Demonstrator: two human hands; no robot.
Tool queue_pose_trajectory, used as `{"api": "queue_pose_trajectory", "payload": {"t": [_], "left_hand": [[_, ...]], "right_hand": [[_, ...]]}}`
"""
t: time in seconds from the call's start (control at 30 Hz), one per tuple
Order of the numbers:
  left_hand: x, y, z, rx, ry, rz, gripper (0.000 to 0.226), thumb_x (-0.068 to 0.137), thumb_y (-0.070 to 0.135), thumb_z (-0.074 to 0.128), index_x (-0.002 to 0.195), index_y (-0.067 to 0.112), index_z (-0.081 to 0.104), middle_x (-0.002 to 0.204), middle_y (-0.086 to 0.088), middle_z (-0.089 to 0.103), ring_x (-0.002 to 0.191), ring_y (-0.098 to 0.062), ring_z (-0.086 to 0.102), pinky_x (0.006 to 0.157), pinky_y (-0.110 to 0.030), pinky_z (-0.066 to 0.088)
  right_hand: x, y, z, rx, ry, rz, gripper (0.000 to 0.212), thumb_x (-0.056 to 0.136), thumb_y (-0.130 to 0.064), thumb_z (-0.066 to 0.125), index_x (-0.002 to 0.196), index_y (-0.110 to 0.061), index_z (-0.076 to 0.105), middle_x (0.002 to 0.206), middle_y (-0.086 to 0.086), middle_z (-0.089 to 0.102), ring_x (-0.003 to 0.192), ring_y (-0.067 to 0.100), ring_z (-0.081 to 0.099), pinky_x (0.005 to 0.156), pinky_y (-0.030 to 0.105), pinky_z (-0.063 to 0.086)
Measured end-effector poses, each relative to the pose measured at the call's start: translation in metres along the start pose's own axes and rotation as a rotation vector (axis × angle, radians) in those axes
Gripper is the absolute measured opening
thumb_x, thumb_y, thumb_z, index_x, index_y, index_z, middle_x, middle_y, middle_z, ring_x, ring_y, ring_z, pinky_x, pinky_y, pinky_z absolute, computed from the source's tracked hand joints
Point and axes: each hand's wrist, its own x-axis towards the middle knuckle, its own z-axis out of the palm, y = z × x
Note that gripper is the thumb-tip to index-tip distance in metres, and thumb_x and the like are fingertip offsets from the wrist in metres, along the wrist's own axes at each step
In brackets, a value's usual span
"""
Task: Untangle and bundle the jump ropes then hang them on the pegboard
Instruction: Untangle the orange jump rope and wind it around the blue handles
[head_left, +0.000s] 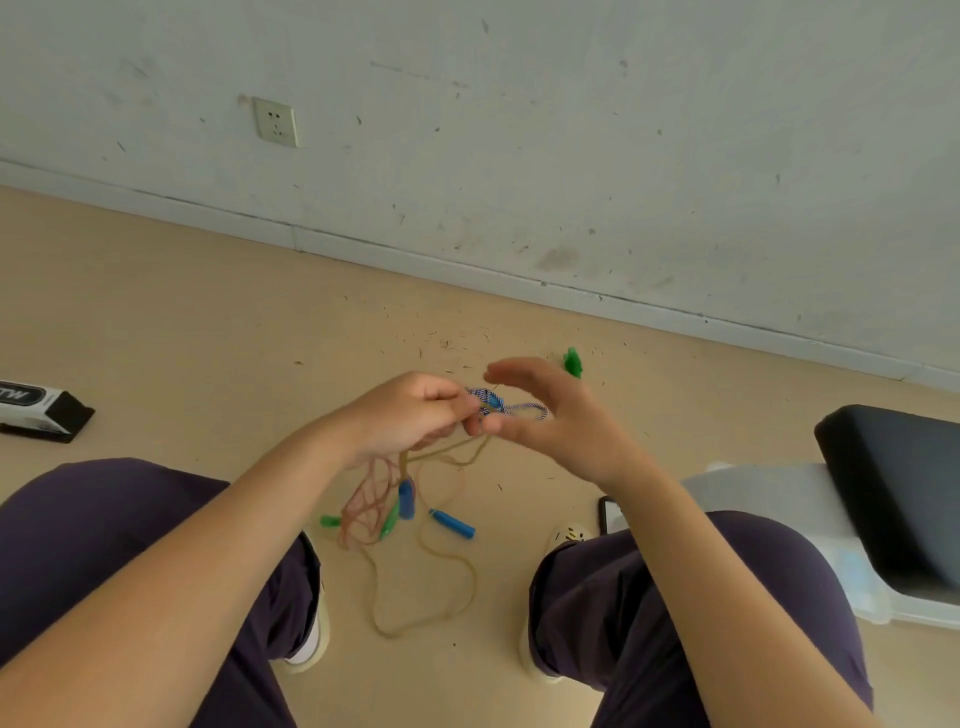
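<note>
Head view, seated person, both knees in dark trousers framing the floor. I take the blue-and-white rope (511, 408) as landmark: a knotted twist held up between the two hands. Left hand (415, 415) is clenched, fingers pinching the knot end of it plus strands that trail down from the fist. Right hand (561, 415) is spread, fingers extended; the rope's loop sits against its thumb side, but I cannot tell if it is actually gripped. Below the landmark, on the floor between the feet, I see a tan rope (431, 592) in a wide loop and a pinkish rope (363, 506) bunched in several strands, both running up to the left fist. Rope count: three I can separate. Handle count: two blue handles (452, 524) and two green handles (388, 524) in the pile below the landmark, with one more green piece (572, 362) on the floor just beyond the right hand. Containers: one clear plastic bin (841, 566) far right of the landmark, with a black cushion-like thing (904, 488) lying across it; contents not readable. Far left of the landmark, one black-and-white box (36, 410). Above it on the wall, one socket (276, 122).
</note>
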Motion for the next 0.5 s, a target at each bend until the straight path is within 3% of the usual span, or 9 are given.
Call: {"api": "queue_pose_trajectory", "payload": {"t": [0.1,0.17,0.23,0.3,0.4,0.5], "left_hand": [[0.001,0.003,0.002,0.001,-0.051,-0.021,0.033,0.105,0.029,0.048,0.081,0.021,0.068,0.061,0.007,0.045,0.053,-0.007,0.037,0.055,-0.019,0.036],[-0.001,0.004,-0.002,0.029,-0.055,-0.026,0.029,0.104,0.028,0.049,0.084,0.014,0.065,0.065,0.005,0.052,0.056,-0.009,0.045,0.062,-0.022,0.041],[-0.002,0.004,-0.006,0.032,-0.069,-0.051,0.024,0.102,0.026,0.055,0.092,0.008,0.068,0.067,0.003,0.060,0.062,-0.012,0.054,0.067,-0.023,0.048],[-0.003,0.002,-0.012,0.125,-0.070,-0.108,0.019,0.098,0.025,0.061,0.098,0.008,0.071,0.068,0.001,0.067,0.068,-0.012,0.061,0.075,-0.024,0.051],[-0.004,-0.005,-0.023,0.382,-0.004,-0.202,0.019,0.096,0.030,0.063,0.087,0.017,0.073,0.075,0.004,0.075,0.071,-0.004,0.066,0.084,-0.026,0.047],[-0.005,-0.007,-0.031,0.369,0.053,-0.177,0.028,0.100,0.033,0.057,0.085,0.015,0.071,0.078,0.000,0.077,0.082,-0.013,0.071,0.085,-0.025,0.046]], "right_hand": [[0.002,0.000,0.013,0.022,-0.085,0.022,0.037,0.085,-0.026,0.077,0.117,-0.025,0.060,0.088,-0.007,0.071,0.088,0.009,0.068,0.087,0.034,0.056],[0.004,0.002,0.014,-0.010,-0.077,0.051,0.017,0.091,-0.023,0.069,0.107,-0.019,0.063,0.058,-0.011,0.055,0.056,0.010,0.055,0.066,0.036,0.055],[0.006,0.004,0.010,-0.056,-0.040,0.070,0.007,0.094,-0.026,0.066,0.093,-0.019,0.065,0.050,-0.013,0.043,0.047,0.004,0.038,0.050,0.026,0.041],[0.006,0.005,0.003,-0.049,0.068,0.068,0.012,0.095,-0.026,0.063,0.084,-0.023,0.064,0.051,-0.015,0.045,0.048,0.001,0.037,0.051,0.022,0.035],[0.005,0.007,-0.015,0.030,0.325,0.057,0.014,0.097,-0.024,0.059,0.083,-0.025,0.062,0.058,-0.015,0.050,0.056,0.007,0.045,0.058,0.027,0.041],[0.001,0.009,-0.027,0.053,0.346,0.057,0.011,0.096,-0.027,0.060,0.087,-0.022,0.065,0.065,-0.005,0.061,0.062,0.012,0.058,0.067,0.031,0.050]]}}
